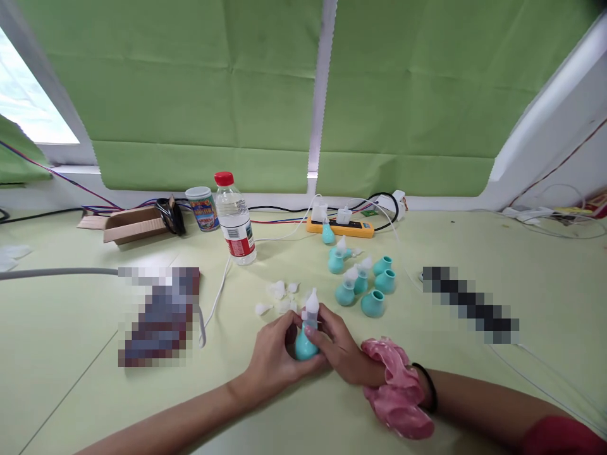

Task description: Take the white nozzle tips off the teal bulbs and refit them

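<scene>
Low in the middle, both of my hands close around a nasal aspirator with a turquoise bulb (306, 346) and a translucent white pointed tip (312, 304). It stands nearly upright. My left hand (274, 354) wraps the bulb from the left. From the right, my right hand (339, 347) grips near where tip and bulb meet. Several loose translucent tips (279, 291) lie just beyond my left hand. Beyond my right hand stand several open bulbs (373, 304) without tips. Beside them are bulbs with tips fitted (345, 292).
A red-capped bottle (237, 230) and a printed can (202, 208) stand at the back left, beside a cardboard box (135, 226). An orange power strip (340, 227) lies behind the bulbs. Blurred objects lie left (161, 319) and right (469, 304). White cables cross the table.
</scene>
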A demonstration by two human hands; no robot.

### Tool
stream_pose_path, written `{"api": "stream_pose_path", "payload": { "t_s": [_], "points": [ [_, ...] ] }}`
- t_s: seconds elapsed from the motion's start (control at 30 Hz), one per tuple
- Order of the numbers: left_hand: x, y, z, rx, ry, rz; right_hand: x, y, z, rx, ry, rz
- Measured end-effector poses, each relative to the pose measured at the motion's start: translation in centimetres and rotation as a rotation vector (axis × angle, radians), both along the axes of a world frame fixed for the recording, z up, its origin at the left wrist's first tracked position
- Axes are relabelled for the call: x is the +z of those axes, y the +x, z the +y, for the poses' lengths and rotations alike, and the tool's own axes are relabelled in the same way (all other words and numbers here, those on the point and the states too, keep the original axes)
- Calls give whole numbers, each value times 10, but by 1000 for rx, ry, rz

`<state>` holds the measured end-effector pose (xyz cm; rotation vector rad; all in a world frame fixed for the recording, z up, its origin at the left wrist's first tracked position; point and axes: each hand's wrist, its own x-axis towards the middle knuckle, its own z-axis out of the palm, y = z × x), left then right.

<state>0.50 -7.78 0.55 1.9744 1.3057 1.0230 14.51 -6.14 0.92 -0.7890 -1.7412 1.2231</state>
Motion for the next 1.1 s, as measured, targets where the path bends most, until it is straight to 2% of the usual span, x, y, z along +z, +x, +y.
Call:
{"api": "stream_pose_path", "payload": {
  "t_s": [0.17, 0.27, 0.33, 0.53, 0.63, 0.8, 0.97, 1.03, 1.1],
  "points": [
    [6, -7, 7, 32, 48, -219, -3, 4, 4, -6, -234, 169],
    [4, -8, 9, 8, 72, -229, -7, 2, 4, 99, -438, 253],
    [2, -8, 10, 0, 123, -243, -9, 0, 4, 149, -515, 279],
    [4, -9, 12, -55, 333, -269, -13, -1, 6, 135, -567, 274],
    [5, -10, 13, -56, 362, -241, -15, -2, 7, 122, -605, 289],
    [5, -9, 14, -50, 353, -240, -14, -5, 5, 90, -577, 291],
    [5, -8, 11, -17, 312, -239, -14, -7, 2, -90, -504, 280],
    [5, -7, 12, -3, 238, -287, -15, -7, 2, -84, -490, 266],
    [5, -7, 13, 20, 96, -374, -15, -7, 1, -37, -475, 256]
  ]
}}
